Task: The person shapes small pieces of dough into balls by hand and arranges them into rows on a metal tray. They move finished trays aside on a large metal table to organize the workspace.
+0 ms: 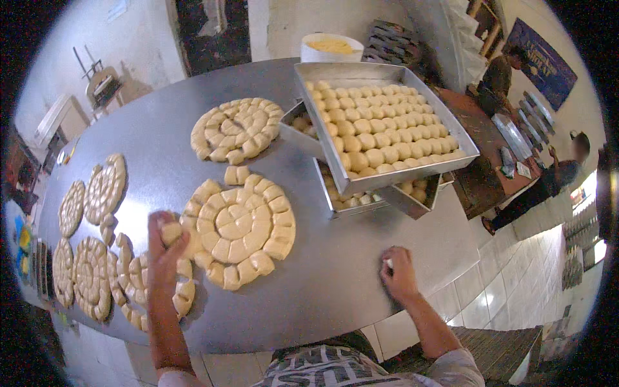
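My left hand (166,248) is closed around a pale piece of dough (171,233) at the left edge of a large round of cut dough (235,222). That round is divided into blocks set in rings. Farther right, my right hand (400,274) is down at the metal table with its fingers curled in; a small pale bit of dough (389,263) shows between them, mostly hidden. Behind the near round lies another cut round (235,129). Several more dough rounds (91,277) are at the left, with a broken-up one (184,297) beside my left forearm.
Stacked metal trays (387,184) hold rows of dough balls (387,122) on the grey table (316,284). A white tub (332,48) with yellow contents stands behind them. Two other people are at the right, around a brown table (474,168) bearing metal pans (509,135).
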A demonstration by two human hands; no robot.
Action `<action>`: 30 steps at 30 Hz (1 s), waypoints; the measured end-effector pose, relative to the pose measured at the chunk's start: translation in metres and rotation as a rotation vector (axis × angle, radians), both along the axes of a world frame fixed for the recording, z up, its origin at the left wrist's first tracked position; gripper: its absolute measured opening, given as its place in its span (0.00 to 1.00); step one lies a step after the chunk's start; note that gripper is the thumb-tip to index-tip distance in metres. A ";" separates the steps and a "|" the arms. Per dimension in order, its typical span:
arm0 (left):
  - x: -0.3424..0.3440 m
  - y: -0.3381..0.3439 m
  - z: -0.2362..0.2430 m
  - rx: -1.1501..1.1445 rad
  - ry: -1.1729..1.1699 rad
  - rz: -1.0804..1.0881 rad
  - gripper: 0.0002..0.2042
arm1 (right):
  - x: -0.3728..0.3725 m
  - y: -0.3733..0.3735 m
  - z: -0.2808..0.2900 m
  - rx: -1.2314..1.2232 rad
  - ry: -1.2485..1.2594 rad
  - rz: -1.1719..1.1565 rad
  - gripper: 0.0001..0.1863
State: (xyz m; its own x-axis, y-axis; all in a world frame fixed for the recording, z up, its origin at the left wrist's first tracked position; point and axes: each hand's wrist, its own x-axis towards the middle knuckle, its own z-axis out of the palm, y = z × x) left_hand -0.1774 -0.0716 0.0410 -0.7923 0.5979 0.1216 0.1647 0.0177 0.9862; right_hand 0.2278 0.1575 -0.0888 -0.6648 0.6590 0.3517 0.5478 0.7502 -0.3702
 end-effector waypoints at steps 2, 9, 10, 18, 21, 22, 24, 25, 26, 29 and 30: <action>0.023 0.022 -0.005 -0.096 0.140 -0.098 0.10 | 0.002 0.034 -0.001 0.060 0.034 -0.202 0.15; 0.076 0.051 -0.012 0.084 -0.235 -0.059 0.14 | 0.037 0.039 0.052 -0.271 -0.091 0.037 0.13; 0.068 0.037 -0.025 0.066 -0.252 -0.113 0.19 | 0.053 0.050 0.069 -0.469 -0.090 0.061 0.13; 0.150 0.024 -0.035 0.124 -0.317 0.182 0.16 | -0.083 0.204 0.269 -0.701 1.224 0.528 0.22; 0.173 0.031 -0.030 0.035 -0.250 0.264 0.14 | -0.157 0.290 0.310 -0.274 1.266 0.484 0.12; 0.179 0.023 -0.030 0.002 -0.233 0.291 0.14 | -0.192 0.316 0.311 -0.130 1.241 0.373 0.11; 0.193 0.014 -0.030 -0.049 -0.196 0.380 0.14 | -0.255 0.374 0.264 0.118 1.048 0.137 0.10; 0.196 0.011 -0.032 -0.066 -0.209 0.392 0.14 | -0.280 0.403 0.215 0.372 0.442 -0.124 0.12; 0.201 -0.007 -0.031 -0.109 -0.211 0.449 0.14 | -0.296 0.389 0.188 0.325 0.190 0.045 0.12; 0.213 -0.051 -0.042 -0.141 -0.131 0.475 0.14 | -0.305 0.341 0.191 0.153 -0.261 0.321 0.19; 0.215 -0.058 -0.047 -0.142 -0.117 0.507 0.14 | -0.301 0.318 0.203 0.208 -0.284 0.360 0.20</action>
